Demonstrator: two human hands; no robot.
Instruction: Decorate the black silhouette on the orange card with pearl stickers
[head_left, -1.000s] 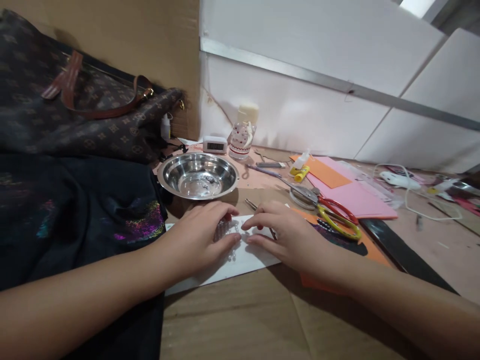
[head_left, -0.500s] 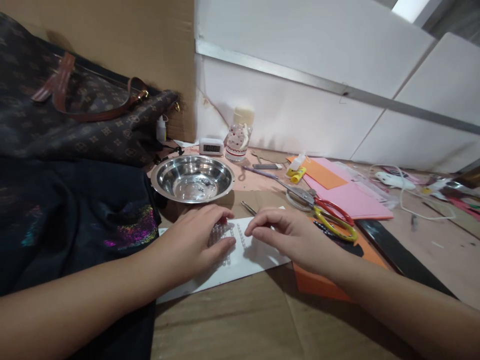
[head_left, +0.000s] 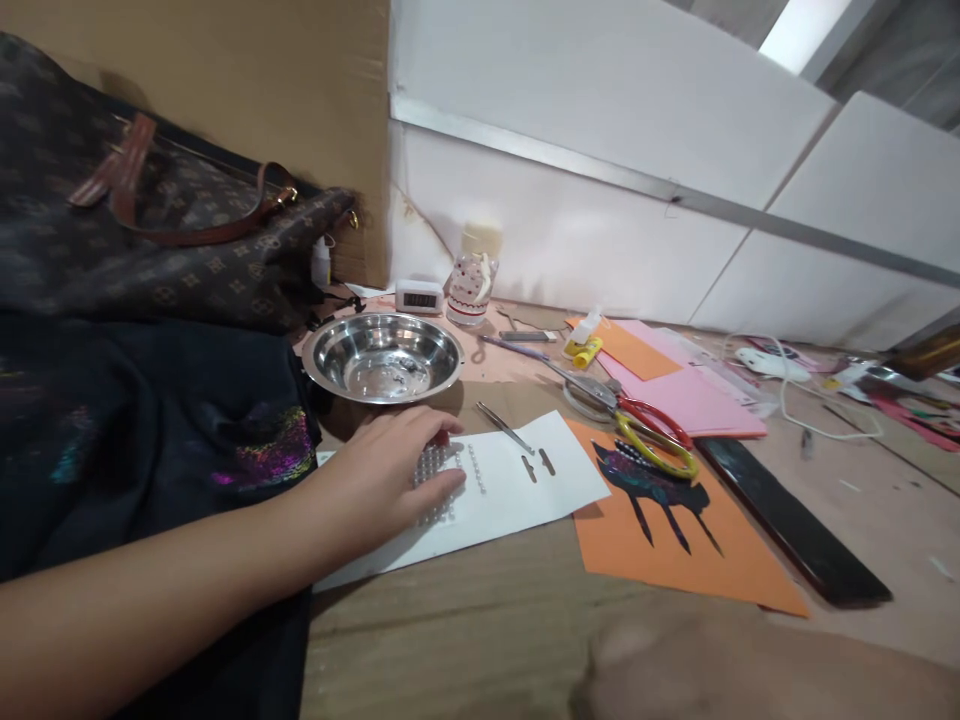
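A white card (head_left: 547, 490) with rows of small pearl beads (head_left: 474, 468) lies on the cardboard. My left hand (head_left: 397, 475) rests flat over its left part, thumb and fingers apart, covering some of the beads. Low in the picture, my right hand (head_left: 645, 660) is smeared by motion above the cardboard, and its fingers cannot be made out. Tweezers (head_left: 506, 428) lie across the card's upper edge. To the right, an orange sheet (head_left: 622, 555) carries a dark painted shape (head_left: 652, 490) with drips and a row of beads.
Scissors with red and yellow handles (head_left: 656, 435) overlap the orange sheet. Behind my left hand stands a steel bowl (head_left: 382, 395). Farther back are a small timer (head_left: 418, 296) and a decorated jar (head_left: 471, 285). A black bar (head_left: 799, 525) lies right, a brown handbag (head_left: 187, 270) left.
My right hand has left the beaded card and moved down toward the bottom edge, uncovering the card's right end and the painted orange sheet. My left hand stays on the card.
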